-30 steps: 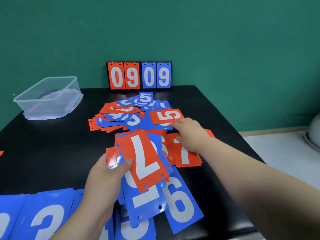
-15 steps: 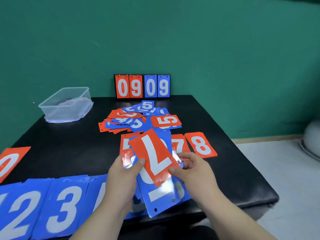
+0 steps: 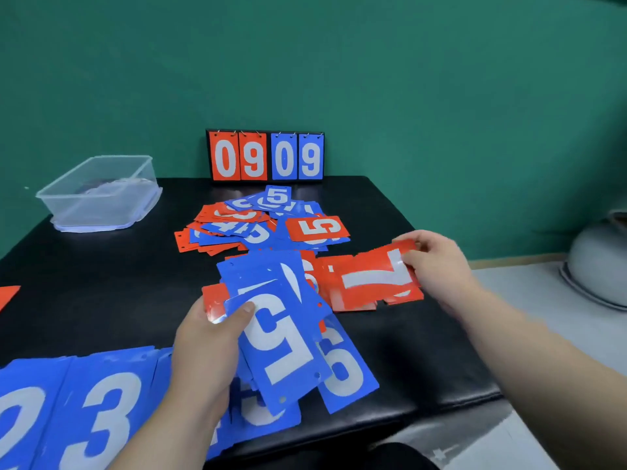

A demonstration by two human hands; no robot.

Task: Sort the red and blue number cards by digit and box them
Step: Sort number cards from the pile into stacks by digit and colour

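Observation:
My left hand [image 3: 207, 347] grips a fanned stack of cards, thumb on top, with a blue 5 card [image 3: 281, 337] uppermost. My right hand [image 3: 437, 266] pinches a red 7 card [image 3: 376, 276] by its right end and holds it over red cards lying on the table. A blue 6 card [image 3: 342, 368] lies under the stack near the front edge. A mixed pile of red and blue cards [image 3: 254, 225] sits mid-table. Blue cards 2 and 3 [image 3: 98, 412] lie in a row at the front left. A clear plastic box [image 3: 101, 191] stands at the back left.
A small flip scoreboard [image 3: 264, 156] reading 09 09 stands against the green wall at the back of the black table [image 3: 101, 283]. A red card corner [image 3: 6, 295] shows at the left edge. A grey round object [image 3: 600, 266] sits on the floor at right.
My right hand took the red 7 card off the top of the stack and carried it to the right. The blue 5 card now shows on top in my left hand.

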